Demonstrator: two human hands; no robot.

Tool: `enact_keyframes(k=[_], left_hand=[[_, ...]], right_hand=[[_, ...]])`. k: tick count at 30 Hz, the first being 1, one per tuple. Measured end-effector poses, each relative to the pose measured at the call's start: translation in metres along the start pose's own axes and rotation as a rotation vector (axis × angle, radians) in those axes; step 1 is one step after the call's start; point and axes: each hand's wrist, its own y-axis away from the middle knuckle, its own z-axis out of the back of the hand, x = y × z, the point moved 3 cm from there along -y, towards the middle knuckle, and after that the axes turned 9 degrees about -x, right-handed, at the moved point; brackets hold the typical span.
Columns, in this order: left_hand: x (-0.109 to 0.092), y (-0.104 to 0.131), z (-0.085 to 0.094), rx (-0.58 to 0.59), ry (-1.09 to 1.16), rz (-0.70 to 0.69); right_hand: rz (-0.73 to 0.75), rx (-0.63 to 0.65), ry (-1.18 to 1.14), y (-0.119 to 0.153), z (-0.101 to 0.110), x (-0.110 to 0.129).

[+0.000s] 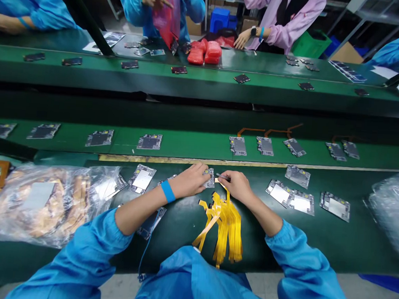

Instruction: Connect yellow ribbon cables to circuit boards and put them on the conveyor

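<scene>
A small circuit board (211, 179) lies on the near green bench, partly covered by my left hand (192, 182). The fingers of that hand are closed on the board's left edge. My right hand (237, 185) is pinched round a slim grey tool (222, 176), probably tweezers, whose tip points at the board. From the board's right edge a yellow flex cable (224, 188) runs down below my right hand. Closer to my body lies a fanned bundle of yellow flex cables (229, 230). A blue wristband (167, 191) circles my left wrist.
More circuit boards (299, 202) lie to the right and left. A clear plastic bag (43, 204) of flex cables sits left, bubble wrap (393, 206) right. Behind, a green conveyor belt (189, 142) carries spaced boards. Co-workers (162, 4) stand across the line near red packages (205, 52).
</scene>
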Motion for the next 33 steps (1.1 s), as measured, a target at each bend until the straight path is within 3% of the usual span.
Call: enact_keyframes(k=[33], left_hand=[[-0.0025,-0.0009,0.0033,0.002,-0.016,-0.019]], right_hand=[[-0.008,0.074,-0.015,-0.0069,0.0019,0.0046]])
